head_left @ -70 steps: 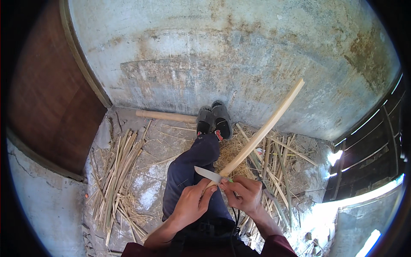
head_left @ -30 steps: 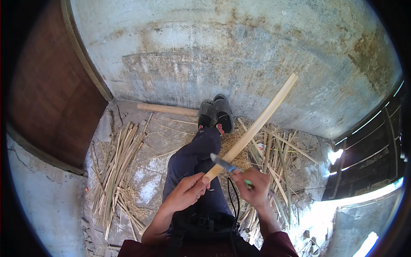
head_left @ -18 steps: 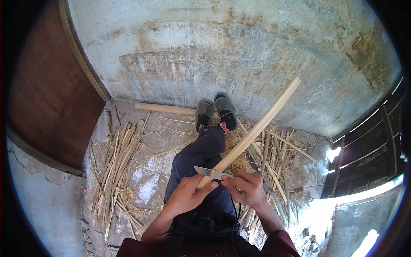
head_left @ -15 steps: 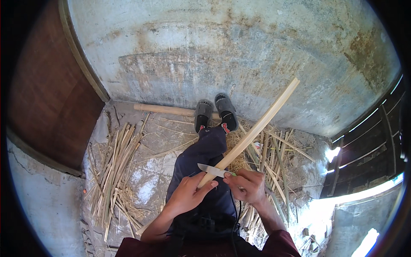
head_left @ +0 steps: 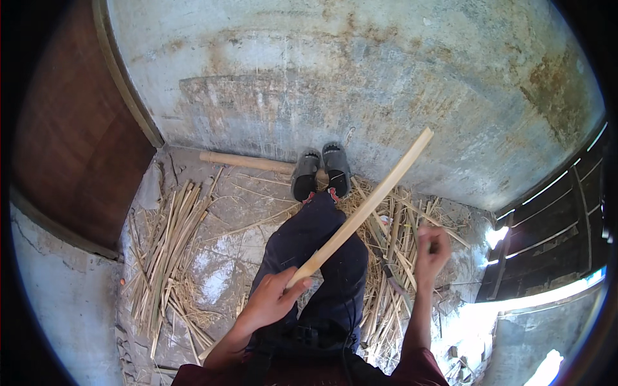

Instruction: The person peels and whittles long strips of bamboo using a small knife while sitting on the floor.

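A long pale strip of split bamboo [head_left: 364, 215] slants up and to the right across my legs. My left hand [head_left: 273, 297] is wrapped round its near end, in front of my lap. Off to the right, apart from the strip, my right hand [head_left: 432, 256] is raised over the heap of bamboo pieces with its fingers curled closed. The knife is not visible in this frame, and whatever the curled fingers may hold is hidden.
Thin bamboo sticks [head_left: 168, 251] lie in a heap on the left floor. Another heap of sticks and shavings [head_left: 393, 257] is on the right. A bamboo pole [head_left: 244, 161] lies along the stained wall [head_left: 309, 77]. A brown door panel [head_left: 74, 141] stands at left, dark slats [head_left: 547, 225] at right.
My right hand has swung away from the strip, to the right and farther out, and the knife has gone from sight. The strip's far end has shifted slightly left and down.
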A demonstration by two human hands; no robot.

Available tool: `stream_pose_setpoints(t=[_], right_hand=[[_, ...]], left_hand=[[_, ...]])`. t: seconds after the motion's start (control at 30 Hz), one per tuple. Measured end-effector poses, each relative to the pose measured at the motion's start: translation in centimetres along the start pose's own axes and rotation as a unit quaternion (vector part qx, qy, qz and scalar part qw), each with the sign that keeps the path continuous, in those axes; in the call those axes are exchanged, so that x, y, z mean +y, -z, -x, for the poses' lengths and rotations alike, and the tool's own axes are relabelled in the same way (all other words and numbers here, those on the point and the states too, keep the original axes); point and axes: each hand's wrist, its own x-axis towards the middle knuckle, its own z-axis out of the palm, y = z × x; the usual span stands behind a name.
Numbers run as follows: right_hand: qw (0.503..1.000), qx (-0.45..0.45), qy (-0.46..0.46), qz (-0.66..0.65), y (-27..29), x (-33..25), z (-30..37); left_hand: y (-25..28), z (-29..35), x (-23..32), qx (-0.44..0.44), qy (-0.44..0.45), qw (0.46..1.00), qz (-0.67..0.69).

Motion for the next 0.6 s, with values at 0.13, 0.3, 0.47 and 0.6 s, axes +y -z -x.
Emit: stream_pose_setpoints(t=[0.13,0.3,0.47,0.6], right_hand=[[0.983,-0.123,0.114,-0.067,-4.4,-3.5,4.5],[0.94,-0.27,0.203,-0.04,-6.2,-8.1,5.7],[0.928,-0.275,0.249,-0.021,-6.9,-8.5,6.1],[0.926,-0.273,0.26,-0.012,-6.5,-8.6,6.2]], left_hand=[[-0.6,-2.3,-0.5,-0.018,-0.024,0.996,0.085],[0.0,-2.7,0.3,-0.096,0.034,0.98,0.169],[-1.5,-2.8,-1.4,-0.071,0.0,0.962,0.263],[-1.4,-2.6,-1.4,-0.087,-0.013,0.977,0.197]])
